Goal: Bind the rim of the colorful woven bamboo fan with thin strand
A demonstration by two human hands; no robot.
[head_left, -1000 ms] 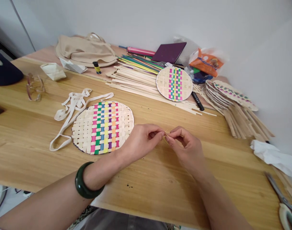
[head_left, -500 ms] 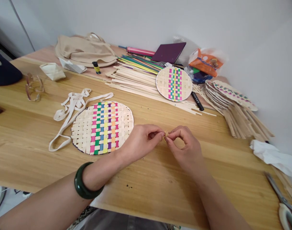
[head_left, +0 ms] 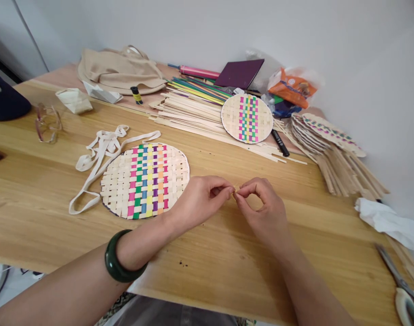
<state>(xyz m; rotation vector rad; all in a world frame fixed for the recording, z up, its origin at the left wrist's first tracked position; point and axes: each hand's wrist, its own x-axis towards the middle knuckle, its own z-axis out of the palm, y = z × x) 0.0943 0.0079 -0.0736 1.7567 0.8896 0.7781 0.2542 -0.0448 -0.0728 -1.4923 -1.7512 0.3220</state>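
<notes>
My left hand [head_left: 198,199] and my right hand [head_left: 263,210] meet fingertip to fingertip over the wooden table [head_left: 227,267], both pinched on a tiny pale sliver [head_left: 235,189] too small to name. A dark green bangle [head_left: 120,258] sits on my left wrist. Just left of my left hand lies a round woven mat [head_left: 145,179] with coloured stripes down its middle. A loose cream fabric strap [head_left: 101,151] curls at the mat's far left edge.
A second, smaller woven mat [head_left: 246,118] rests on a pile of bamboo strips [head_left: 189,111]. Woven fans [head_left: 324,133] are stacked at the right, with a black marker [head_left: 280,142], white tissue [head_left: 386,222] and scissors [head_left: 402,290] nearby. Glasses [head_left: 48,123] and a beige bag [head_left: 120,70] lie far left.
My right hand's fingers have curled a little tighter at the pinch. Both hands stay in the same spot.
</notes>
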